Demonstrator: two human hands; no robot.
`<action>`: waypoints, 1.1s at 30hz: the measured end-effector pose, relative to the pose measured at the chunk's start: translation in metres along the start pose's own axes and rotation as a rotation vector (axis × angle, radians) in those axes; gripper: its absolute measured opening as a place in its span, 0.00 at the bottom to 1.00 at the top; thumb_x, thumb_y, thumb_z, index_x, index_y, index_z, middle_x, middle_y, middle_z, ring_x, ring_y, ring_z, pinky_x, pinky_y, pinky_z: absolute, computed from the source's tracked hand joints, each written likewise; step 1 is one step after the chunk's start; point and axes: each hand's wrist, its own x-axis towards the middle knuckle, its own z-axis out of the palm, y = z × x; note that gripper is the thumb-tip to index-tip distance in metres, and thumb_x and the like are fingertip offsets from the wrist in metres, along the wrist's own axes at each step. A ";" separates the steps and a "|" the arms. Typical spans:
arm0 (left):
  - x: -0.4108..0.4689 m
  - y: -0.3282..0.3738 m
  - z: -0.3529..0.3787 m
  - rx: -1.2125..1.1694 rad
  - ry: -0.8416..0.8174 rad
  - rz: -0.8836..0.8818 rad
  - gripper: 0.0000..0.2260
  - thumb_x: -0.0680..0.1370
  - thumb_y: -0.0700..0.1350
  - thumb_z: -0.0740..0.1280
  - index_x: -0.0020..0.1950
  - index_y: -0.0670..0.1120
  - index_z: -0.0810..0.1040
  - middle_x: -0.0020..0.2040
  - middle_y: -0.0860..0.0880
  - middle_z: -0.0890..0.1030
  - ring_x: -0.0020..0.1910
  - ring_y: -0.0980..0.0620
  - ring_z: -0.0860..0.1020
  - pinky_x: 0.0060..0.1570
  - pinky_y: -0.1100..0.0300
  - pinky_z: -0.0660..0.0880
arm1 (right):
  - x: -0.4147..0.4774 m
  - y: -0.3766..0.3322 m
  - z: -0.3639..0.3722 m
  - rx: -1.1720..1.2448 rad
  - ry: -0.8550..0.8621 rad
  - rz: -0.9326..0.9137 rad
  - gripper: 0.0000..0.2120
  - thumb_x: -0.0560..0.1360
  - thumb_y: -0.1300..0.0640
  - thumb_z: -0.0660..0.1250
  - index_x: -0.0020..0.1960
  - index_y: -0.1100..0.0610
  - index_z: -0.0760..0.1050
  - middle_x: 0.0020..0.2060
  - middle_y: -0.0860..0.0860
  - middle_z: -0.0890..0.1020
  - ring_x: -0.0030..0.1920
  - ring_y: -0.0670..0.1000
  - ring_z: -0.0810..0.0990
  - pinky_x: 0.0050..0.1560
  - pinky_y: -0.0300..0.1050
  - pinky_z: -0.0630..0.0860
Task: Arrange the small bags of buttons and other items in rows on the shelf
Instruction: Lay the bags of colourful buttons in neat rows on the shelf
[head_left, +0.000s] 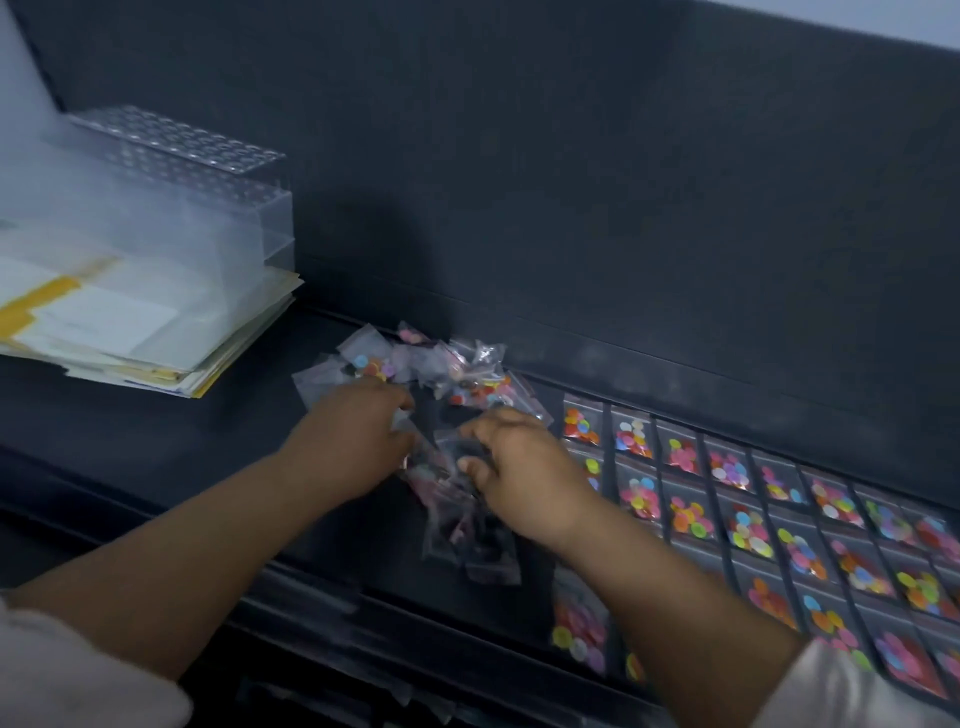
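A heap of small bags (467, 384), clear packets with coloured buttons inside, lies about midway along the shelf (156, 441), reaching from its back edge toward the front edge. Both hands are in the heap. The left hand (358, 441) has its fingers curled down into the heap's left side and grips a bag or two. The right hand (519, 478) has thumb and forefinger bent together on a clear bag at the near side. Motion blur makes it hard to be sure, but it looks like a pinch.

Just right of the heap, the rows of bags (753, 519) lie flat, side by side, running to the right end of the shelf. At the left end sits a stack of papers (130, 332) with a clear plastic box (197, 171) on top. A dark back wall (571, 182) rises behind the shelf.
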 end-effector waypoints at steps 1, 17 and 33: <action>0.005 -0.009 -0.004 0.005 0.012 -0.028 0.17 0.75 0.49 0.67 0.63 0.47 0.76 0.60 0.46 0.76 0.59 0.47 0.74 0.54 0.58 0.69 | 0.011 -0.003 0.002 -0.006 -0.007 0.002 0.18 0.77 0.54 0.63 0.66 0.54 0.71 0.62 0.53 0.73 0.64 0.53 0.69 0.65 0.42 0.67; 0.104 -0.094 0.006 0.009 0.037 -0.233 0.14 0.74 0.50 0.65 0.54 0.42 0.76 0.52 0.41 0.75 0.53 0.40 0.74 0.50 0.53 0.71 | 0.112 0.008 0.036 -0.126 -0.053 0.224 0.23 0.77 0.50 0.60 0.72 0.51 0.64 0.72 0.49 0.66 0.71 0.53 0.60 0.72 0.43 0.56; 0.105 -0.105 -0.011 -1.040 0.265 -0.507 0.09 0.73 0.35 0.64 0.34 0.45 0.70 0.29 0.45 0.73 0.30 0.49 0.71 0.31 0.59 0.66 | 0.190 0.002 0.048 0.047 0.161 0.310 0.07 0.75 0.55 0.65 0.50 0.52 0.79 0.49 0.53 0.82 0.55 0.57 0.76 0.49 0.42 0.72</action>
